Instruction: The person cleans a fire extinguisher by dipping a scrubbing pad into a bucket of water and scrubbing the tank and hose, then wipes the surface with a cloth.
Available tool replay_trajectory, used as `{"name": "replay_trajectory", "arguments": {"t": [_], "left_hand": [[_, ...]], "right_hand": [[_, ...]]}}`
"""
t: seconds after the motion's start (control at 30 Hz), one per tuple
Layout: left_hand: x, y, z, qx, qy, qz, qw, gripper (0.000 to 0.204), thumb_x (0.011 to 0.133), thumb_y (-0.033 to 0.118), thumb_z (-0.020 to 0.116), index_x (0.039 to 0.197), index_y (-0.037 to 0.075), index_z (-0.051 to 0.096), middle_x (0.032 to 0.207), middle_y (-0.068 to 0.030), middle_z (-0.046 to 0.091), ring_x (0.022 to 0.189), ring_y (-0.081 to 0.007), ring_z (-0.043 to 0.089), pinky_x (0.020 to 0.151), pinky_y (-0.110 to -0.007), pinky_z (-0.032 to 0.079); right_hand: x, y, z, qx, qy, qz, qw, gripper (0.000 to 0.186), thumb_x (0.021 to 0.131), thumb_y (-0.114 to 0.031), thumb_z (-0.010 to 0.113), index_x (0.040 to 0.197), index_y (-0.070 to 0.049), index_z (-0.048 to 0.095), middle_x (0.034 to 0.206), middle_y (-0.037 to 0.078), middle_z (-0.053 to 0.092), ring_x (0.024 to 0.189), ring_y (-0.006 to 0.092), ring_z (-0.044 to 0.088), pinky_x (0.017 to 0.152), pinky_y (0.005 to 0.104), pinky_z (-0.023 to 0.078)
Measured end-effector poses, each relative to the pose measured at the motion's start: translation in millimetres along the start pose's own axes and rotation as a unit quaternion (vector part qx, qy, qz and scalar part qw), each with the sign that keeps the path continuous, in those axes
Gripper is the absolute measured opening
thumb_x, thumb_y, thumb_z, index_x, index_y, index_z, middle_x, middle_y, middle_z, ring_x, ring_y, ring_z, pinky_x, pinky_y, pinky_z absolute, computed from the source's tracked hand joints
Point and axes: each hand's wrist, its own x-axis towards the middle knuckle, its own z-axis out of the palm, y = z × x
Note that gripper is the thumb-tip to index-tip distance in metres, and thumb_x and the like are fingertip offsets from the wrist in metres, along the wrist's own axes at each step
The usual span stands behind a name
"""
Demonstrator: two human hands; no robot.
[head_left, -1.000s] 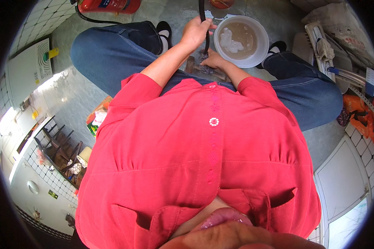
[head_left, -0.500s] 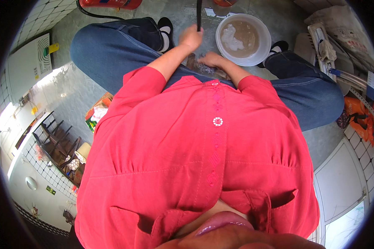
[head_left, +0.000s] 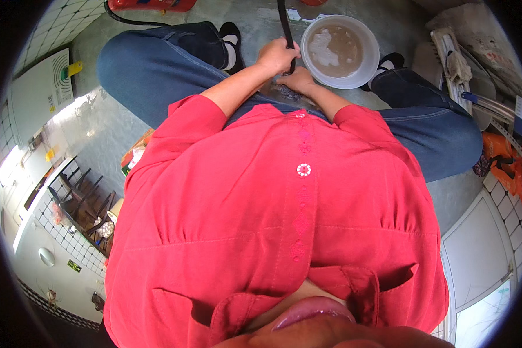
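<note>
My left hand point(head_left: 277, 57) is closed around a long black hose-like length point(head_left: 285, 26) that comes down from the top edge. Its lower end reaches toward my right hand point(head_left: 298, 80), whose fingers are curled just beside it. Under the right hand lies something dark, wet and glistening point(head_left: 281, 93); my body and fingers hide most of it, and its kind does not show. Close to the right hand stands a whitish translucent bucket point(head_left: 370, 72) of murky brown water point(head_left: 349, 53) with white foam point(head_left: 323, 49) on top.
My black shoes point(head_left: 230, 39) flank the work spot on the grey floor point(head_left: 255, 17). A red fire extinguisher point(head_left: 151, 4) lies at the far left. Long metal-and-blue poles point(head_left: 493, 103) and an orange bag point(head_left: 504, 168) are on the right; a white panelled box point(head_left: 40, 93) stands left.
The black length's lower end has come down between my hands, and my left hand has shifted right and slightly down along with it. My right hand, blurred before, is now still and slightly higher.
</note>
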Motion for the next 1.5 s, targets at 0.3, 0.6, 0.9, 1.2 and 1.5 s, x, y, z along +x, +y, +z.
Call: {"name": "replay_trajectory", "arguments": {"t": [0.3, 0.6, 0.9, 1.2, 1.5], "left_hand": [[-3, -3, -6, 0.161, 0.118, 0.109, 0.974, 0.016, 0.091, 0.017, 0.057, 0.098, 0.002, 0.061, 0.085, -0.0091, 0.073, 0.067, -0.0175, 0.065, 0.062, -0.032, 0.052], [12, -20, -3, 0.047, 0.116, 0.046, 0.991, 0.018, 0.089, 0.019, 0.057, 0.099, 0.004, 0.061, 0.087, -0.0097, 0.074, 0.083, -0.0258, 0.069, 0.074, -0.038, 0.051], [8, -16, -1, 0.036, 0.139, 0.050, 0.988, 0.018, 0.088, 0.018, 0.056, 0.097, 0.004, 0.061, 0.087, -0.0126, 0.073, 0.087, -0.0321, 0.069, 0.080, -0.042, 0.052], [24, -18, -22, 0.182, 0.224, 0.047, 0.956, 0.028, 0.093, 0.029, 0.055, 0.104, 0.005, 0.063, 0.096, -0.0234, 0.069, 0.096, -0.0451, 0.064, 0.082, -0.051, 0.051], [45, -29, -15, 0.058, 0.152, 0.035, 0.986, 0.024, 0.088, 0.024, 0.064, 0.099, 0.003, 0.068, 0.093, -0.0104, 0.072, 0.086, -0.0256, 0.068, 0.078, -0.039, 0.051]], "right_hand": [[-1, -1, -13, -0.108, -0.035, -0.039, 0.993, 0.028, 0.075, -0.020, 0.067, 0.097, -0.004, 0.072, 0.100, 0.024, 0.070, 0.097, 0.0400, 0.067, 0.086, 0.0448, 0.052], [-17, -12, -23, -0.147, -0.048, -0.101, 0.983, 0.038, 0.078, -0.030, 0.068, 0.102, -0.001, 0.070, 0.098, 0.026, 0.069, 0.095, 0.0408, 0.067, 0.085, 0.0467, 0.052], [-24, -33, -27, -0.153, -0.053, 0.009, 0.987, 0.051, 0.082, -0.040, 0.062, 0.100, 0.007, 0.071, 0.104, 0.031, 0.067, 0.101, 0.0419, 0.066, 0.089, 0.0462, 0.051], [-13, -24, -22, -0.311, -0.200, -0.068, 0.926, 0.043, 0.079, -0.030, 0.063, 0.103, 0.005, 0.070, 0.108, 0.028, 0.068, 0.103, 0.0372, 0.067, 0.091, 0.0444, 0.051], [20, -20, -169, -0.156, 0.094, -0.029, 0.983, 0.050, 0.073, -0.040, 0.071, 0.107, -0.004, 0.072, 0.106, 0.021, 0.071, 0.100, 0.0335, 0.069, 0.086, 0.0419, 0.054]]}}
